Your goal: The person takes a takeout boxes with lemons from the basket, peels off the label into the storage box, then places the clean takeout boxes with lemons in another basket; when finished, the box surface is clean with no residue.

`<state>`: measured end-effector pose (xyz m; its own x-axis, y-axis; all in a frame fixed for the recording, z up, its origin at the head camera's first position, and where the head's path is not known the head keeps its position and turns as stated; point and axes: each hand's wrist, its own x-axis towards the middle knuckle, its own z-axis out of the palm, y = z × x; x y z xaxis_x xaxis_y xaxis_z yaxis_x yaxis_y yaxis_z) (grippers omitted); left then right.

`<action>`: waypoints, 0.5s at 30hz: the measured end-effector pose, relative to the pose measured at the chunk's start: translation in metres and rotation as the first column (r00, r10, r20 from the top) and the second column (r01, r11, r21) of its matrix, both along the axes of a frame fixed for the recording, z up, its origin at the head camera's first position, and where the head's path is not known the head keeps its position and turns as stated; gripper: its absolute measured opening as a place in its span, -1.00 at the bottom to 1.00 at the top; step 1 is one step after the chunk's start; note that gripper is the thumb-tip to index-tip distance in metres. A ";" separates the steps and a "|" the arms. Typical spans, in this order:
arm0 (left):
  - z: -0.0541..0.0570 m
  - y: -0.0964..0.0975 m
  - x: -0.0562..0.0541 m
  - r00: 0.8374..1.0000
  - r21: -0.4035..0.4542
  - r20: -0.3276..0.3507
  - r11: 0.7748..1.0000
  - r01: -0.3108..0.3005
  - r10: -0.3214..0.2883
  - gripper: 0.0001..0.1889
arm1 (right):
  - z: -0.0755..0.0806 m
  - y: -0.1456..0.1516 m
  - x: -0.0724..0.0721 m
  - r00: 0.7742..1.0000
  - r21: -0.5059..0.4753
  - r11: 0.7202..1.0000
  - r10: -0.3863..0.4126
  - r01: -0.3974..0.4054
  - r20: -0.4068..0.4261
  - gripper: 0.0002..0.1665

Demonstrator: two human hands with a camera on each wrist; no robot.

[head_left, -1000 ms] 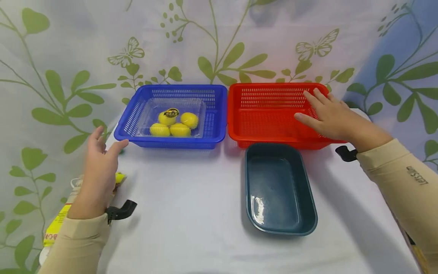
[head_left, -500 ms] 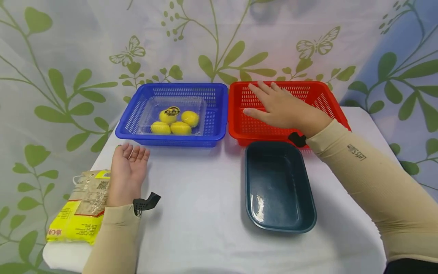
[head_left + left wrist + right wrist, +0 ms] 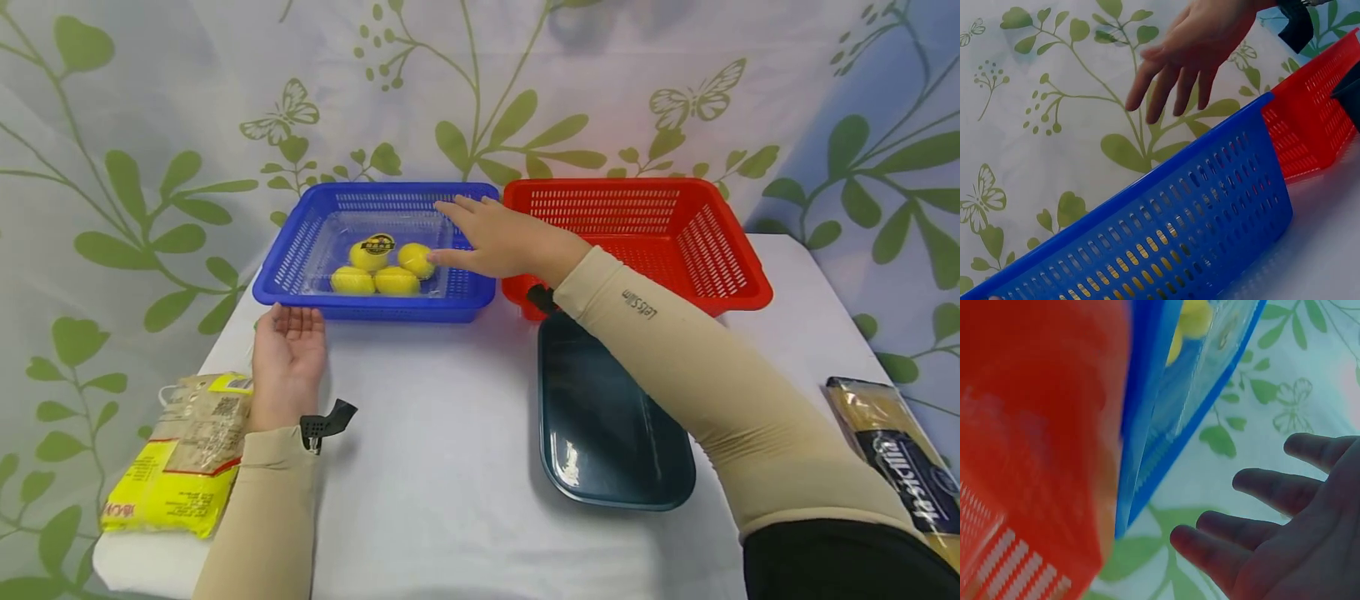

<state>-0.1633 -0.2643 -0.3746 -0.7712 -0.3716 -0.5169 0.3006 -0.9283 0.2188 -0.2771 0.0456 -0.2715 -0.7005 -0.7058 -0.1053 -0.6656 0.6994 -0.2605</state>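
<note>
My left hand (image 3: 288, 362) lies palm up at the near left side of the blue basket (image 3: 480, 287). Its fingertips reach the front rim; whether they touch it I cannot tell. With fingers spread, my right hand (image 3: 506, 237) hovers over that basket's right end, holding nothing. The left wrist view also catches this right hand (image 3: 1194, 50) above the rim. A clear plastic box (image 3: 322, 258) inside the basket holds several yellow lemon-like fruits (image 3: 397, 282) under a black and gold label. The right wrist view shows the spread right fingers (image 3: 1272, 487) apart from the basket.
To the right stands a red basket (image 3: 712, 250). A dark teal tub (image 3: 600, 433) sits in front of it, partly under my right forearm. A yellow and beige packet (image 3: 176, 467) lies at the left; a dark-labelled packet (image 3: 900, 467) lies at the far right.
My right hand has swept left from over the red basket to the blue one. My left hand has moved right to the blue basket's front, turning palm up.
</note>
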 end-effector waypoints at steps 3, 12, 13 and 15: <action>-0.001 -0.001 -0.001 1.000 0.008 -0.025 1.000 -0.006 0.006 -0.85 | -0.005 -0.018 -0.004 0.999 -0.013 1.000 0.015 -0.015 0.031 0.19; -0.005 -0.001 -0.003 0.999 -0.024 -0.029 0.999 -0.020 0.020 -0.83 | -0.019 -0.052 -0.018 0.981 -0.151 0.987 -0.032 0.062 0.193 0.11; -0.006 -0.001 -0.004 0.999 -0.031 -0.028 0.999 -0.022 0.021 -0.84 | -0.021 -0.054 -0.019 0.975 -0.164 0.983 -0.049 0.086 0.218 0.11; -0.007 0.000 -0.005 1.000 -0.045 -0.021 0.999 -0.024 0.023 -0.83 | -0.025 -0.057 -0.021 0.955 -0.199 0.969 -0.082 0.143 0.284 0.10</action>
